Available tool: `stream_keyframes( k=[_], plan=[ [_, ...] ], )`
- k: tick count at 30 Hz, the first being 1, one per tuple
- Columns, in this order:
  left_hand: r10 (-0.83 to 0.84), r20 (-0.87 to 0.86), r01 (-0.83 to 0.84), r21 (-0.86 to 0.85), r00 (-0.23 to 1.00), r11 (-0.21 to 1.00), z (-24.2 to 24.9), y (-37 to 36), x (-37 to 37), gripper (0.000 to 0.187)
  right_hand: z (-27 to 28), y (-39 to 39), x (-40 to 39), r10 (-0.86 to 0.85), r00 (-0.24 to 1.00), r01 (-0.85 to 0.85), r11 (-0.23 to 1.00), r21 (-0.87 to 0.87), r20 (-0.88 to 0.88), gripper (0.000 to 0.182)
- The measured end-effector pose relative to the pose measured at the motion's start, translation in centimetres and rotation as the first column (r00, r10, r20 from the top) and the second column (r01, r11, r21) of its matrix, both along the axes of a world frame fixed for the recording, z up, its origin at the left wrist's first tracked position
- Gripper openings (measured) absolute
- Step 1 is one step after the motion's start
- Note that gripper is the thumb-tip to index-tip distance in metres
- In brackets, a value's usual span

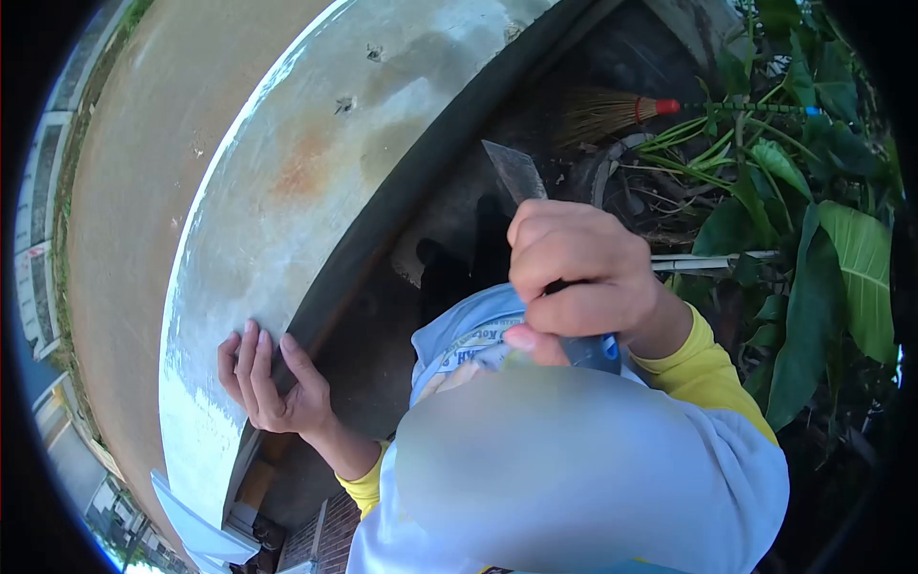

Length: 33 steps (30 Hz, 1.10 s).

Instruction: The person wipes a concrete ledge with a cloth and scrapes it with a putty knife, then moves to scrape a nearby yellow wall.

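My left hand (273,383) rests on the edge of a pale, painted concrete ledge (258,230), fingers spread over its top and thumb apart. In front of my chest, my right hand (579,273) is closed in a fist around a scraper (516,172). Its flat grey metal blade sticks out above the fist, pointing up and away from me, while the fingers hide the grip. Just below the fist shows a dark blue piece (595,352), partly covered by the hand. The ledge has patches of white, grey and rust-brown.
Right of me grow large green leaves (846,277). A broom (612,115) with a red collar lies at the far right, near plant stems. Beyond the ledge stretches brown ground (129,239). A light panel (201,521) leans at the lower left.
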<state>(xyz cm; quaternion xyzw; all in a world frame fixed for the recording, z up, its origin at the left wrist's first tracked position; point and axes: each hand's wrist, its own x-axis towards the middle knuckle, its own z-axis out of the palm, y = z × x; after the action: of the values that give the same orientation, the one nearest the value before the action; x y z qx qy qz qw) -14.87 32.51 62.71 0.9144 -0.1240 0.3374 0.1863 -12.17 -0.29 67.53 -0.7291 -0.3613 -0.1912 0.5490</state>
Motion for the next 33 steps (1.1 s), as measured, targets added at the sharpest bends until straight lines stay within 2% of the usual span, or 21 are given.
stream_keyframes(
  k=[1, 2, 3, 5, 7, 8, 10, 11, 12, 14, 15, 17, 21, 25, 27, 28, 29, 30, 31, 32, 33],
  plan=[
    [0.025, -0.033, -0.027, -0.034, 0.999, 0.999, 0.1, -0.4, -0.2, 0.017, -0.4, -2.3, -1.2, -0.116, 0.987, 0.127, 0.987, 0.098, -0.114, 0.017],
    [0.04, -0.031, -0.039, 0.024, 0.999, 0.999, 0.6, -0.6, 0.0, 0.012, -2.5, -4.4, -1.9, -0.324, 0.941, 0.335, 0.933, 0.132, -0.097, 0.014],
    [0.025, -0.006, -0.025, -0.061, 1.0, 0.998, 0.4, -0.7, -0.4, 0.007, -4.6, -6.5, -2.2, -0.517, 0.849, 0.527, 0.841, 0.124, -0.106, 0.012],
    [-0.083, 0.021, 0.085, -0.115, 0.996, 0.99, -0.2, -2.0, -0.6, 0.012, -9.3, -10.0, -2.9, -0.805, 0.587, 0.808, 0.59, -0.001, -0.09, 0.016],
    [-0.258, 0.015, 0.259, -0.051, 0.966, 0.965, -0.6, -5.6, -0.7, 0.02, -15.6, -13.1, -3.8, -0.896, 0.392, 0.884, 0.43, -0.183, -0.207, 0.032],
    [-0.327, -0.066, 0.318, -0.123, 0.943, 0.94, -1.7, -8.8, -0.3, 0.021, -18.2, -14.2, -4.1, -0.894, 0.308, 0.877, 0.399, -0.266, -0.325, 0.039],
    [-0.398, -0.347, 0.356, -0.18, 0.849, 0.917, -5.3, -13.5, -0.4, 0.013, -22.4, -15.7, -4.8, -0.675, 0.106, 0.811, 0.483, -0.329, -0.73, 0.049],
    [-0.397, -0.532, 0.377, -0.152, 0.748, 0.914, -7.6, -15.4, -0.4, 0.008, -23.8, -16.2, -4.9, -0.628, 0.085, 0.819, 0.487, -0.305, -0.774, 0.049],
    [-0.355, -0.719, 0.364, -0.152, 0.597, 0.919, -10.0, -17.1, -0.4, 0.007, -25.3, -17.0, -5.5, -0.55, 0.033, 0.817, 0.496, -0.295, -0.834, 0.048],
    [-0.182, -0.947, 0.345, -0.083, 0.265, 0.935, -16.0, -17.8, -1.5, 0.03, -28.2, -18.1, -6.8, -0.391, -0.062, 0.82, 0.504, -0.27, -0.918, 0.048],
    [-0.047, -0.997, 0.297, -0.028, 0.056, 0.955, -19.0, -17.9, -2.3, 0.045, -27.7, -19.0, -6.9, -0.156, -0.11, 0.835, 0.521, -0.177, -0.982, 0.049],
    [0.062, -0.983, 0.304, 0.006, -0.175, 0.953, -25.4, -17.9, -3.3, 0.063, -29.0, -20.3, -8.0, 0.013, 0.068, 0.897, 0.438, 0.067, -0.998, 0.048],
    [0.39, -0.81, 0.5, 0.142, -0.438, 0.855, -35.7, -20.5, -3.4, 0.086, -34.6, -20.4, -9.4, 0.162, 0.501, 0.84, 0.143, 0.523, -0.85, 0.054],
    [0.743, -0.595, 0.775, 0.297, -0.307, 0.558, -40.0, -27.1, -2.0, 0.084, -37.8, -18.3, -5.7, 0.035, 0.502, 0.843, 0.203, 0.498, -0.864, 0.06],
    [0.848, -0.492, 0.857, 0.335, -0.195, 0.392, -43.2, -27.2, -1.8, 0.085, -38.4, -15.6, -3.4, 0.128, 0.495, 0.838, 0.191, 0.512, -0.859, 0.068],
    [0.864, -0.474, 0.869, 0.344, -0.168, 0.357, -44.0, -26.4, -1.6, 0.087, -38.4, -13.7, -3.0, 0.192, 0.441, 0.839, 0.257, 0.479, -0.877, 0.067],
    [0.88, -0.454, 0.879, 0.352, -0.14, 0.322, -44.8, -25.7, -1.4, 0.09, -40.2, -11.2, -2.3, -0.166, 0.511, 0.805, 0.436, 0.402, -0.843, 0.059],
    [0.866, -0.481, 0.872, 0.356, -0.138, 0.337, -44.8, -24.6, -1.4, 0.093, -40.4, -9.1, -1.8, -0.195, 0.574, 0.756, 0.499, 0.423, -0.796, 0.057],
    [0.845, -0.517, 0.865, 0.356, -0.132, 0.354, -45.2, -23.6, -1.2, 0.097, -39.8, -6.9, -2.0, -0.076, 0.539, 0.722, 0.555, 0.413, -0.839, 0.053],
    [0.822, -0.561, 0.858, 0.367, -0.104, 0.359, -44.9, -23.6, -0.6, 0.099, -39.8, -4.8, -1.9, -0.159, 0.581, 0.71, 0.577, 0.402, -0.798, 0.05],
    [0.796, -0.601, 0.852, 0.377, -0.074, 0.364, -44.2, -24.1, 0.3, 0.102, -40.0, -2.4, -0.8, -0.145, 0.647, 0.722, 0.435, 0.539, -0.749, 0.051]
  ],
)
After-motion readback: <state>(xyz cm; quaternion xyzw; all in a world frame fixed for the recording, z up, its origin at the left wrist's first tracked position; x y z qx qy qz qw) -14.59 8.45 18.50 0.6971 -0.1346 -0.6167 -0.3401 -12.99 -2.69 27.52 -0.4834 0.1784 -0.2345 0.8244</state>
